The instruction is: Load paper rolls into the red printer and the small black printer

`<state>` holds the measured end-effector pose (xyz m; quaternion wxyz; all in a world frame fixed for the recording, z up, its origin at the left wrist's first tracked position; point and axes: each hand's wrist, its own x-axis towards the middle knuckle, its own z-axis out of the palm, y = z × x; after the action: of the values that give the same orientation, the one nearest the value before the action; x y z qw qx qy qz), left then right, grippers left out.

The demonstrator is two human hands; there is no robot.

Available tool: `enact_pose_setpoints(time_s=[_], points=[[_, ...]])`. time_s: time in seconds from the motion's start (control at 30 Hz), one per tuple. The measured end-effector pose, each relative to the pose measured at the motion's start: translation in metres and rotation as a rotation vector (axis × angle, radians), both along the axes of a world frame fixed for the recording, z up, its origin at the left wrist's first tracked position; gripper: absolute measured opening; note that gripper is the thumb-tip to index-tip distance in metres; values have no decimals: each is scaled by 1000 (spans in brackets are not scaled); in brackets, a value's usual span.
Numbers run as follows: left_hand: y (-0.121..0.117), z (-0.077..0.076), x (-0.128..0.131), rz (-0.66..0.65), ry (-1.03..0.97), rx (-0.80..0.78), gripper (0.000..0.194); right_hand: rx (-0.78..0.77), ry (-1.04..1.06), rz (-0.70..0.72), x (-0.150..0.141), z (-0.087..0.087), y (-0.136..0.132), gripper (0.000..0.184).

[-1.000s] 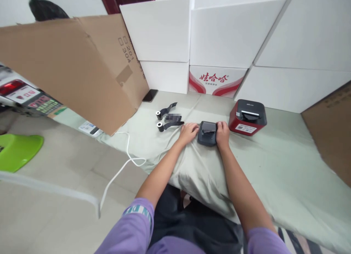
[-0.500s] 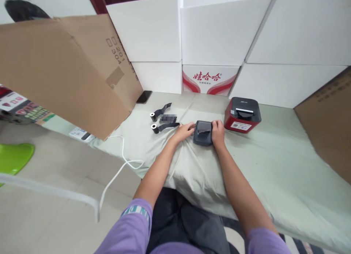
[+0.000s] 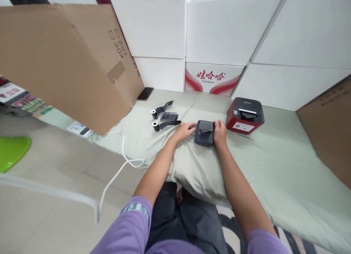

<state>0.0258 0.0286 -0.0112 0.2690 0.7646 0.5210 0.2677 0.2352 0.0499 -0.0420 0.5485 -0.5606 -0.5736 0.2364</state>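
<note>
A small dark grey portable printer (image 3: 205, 137) lies on the green cloth in front of me, its darker window and slot facing up. My right hand (image 3: 220, 133) grips its right side, fingers closed over the edge. At its upper left corner, my left hand (image 3: 186, 130) has its fingers bent and pressed together against the edge; the fingertips are partly hidden. Left of that hand lie two rolls of black paper, an upper roll (image 3: 154, 114) and a lower roll (image 3: 156, 126), each with a loose strip unrolled. A small dark item (image 3: 169, 117) with a blurred patch sits between the strips.
A red and black box-shaped printer (image 3: 245, 115) stands to the right. White boxes (image 3: 214, 31) line the back, and a brown cardboard panel (image 3: 82, 64) leans at left beside a phone (image 3: 145, 94). A white cable (image 3: 122, 148) hangs off the table's front edge.
Both hands stay at the small printer, which has hardly moved on the cloth. The whole view has shifted slightly as my head moved.
</note>
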Motion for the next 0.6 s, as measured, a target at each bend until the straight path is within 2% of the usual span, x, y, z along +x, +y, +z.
enact_pose_setpoints(time_s=[0.1,0.3,0.6], points=[[2,1,-4,-29,-78,-54,18,4,0,1,0,0,0,27],[10,-8,-5,-92,-285,-182,13,0,-8,-5,-1,0,0,26],[12,-11,-4,-95,-294,-227,9,2,-48,-11,-1,2,0,29]])
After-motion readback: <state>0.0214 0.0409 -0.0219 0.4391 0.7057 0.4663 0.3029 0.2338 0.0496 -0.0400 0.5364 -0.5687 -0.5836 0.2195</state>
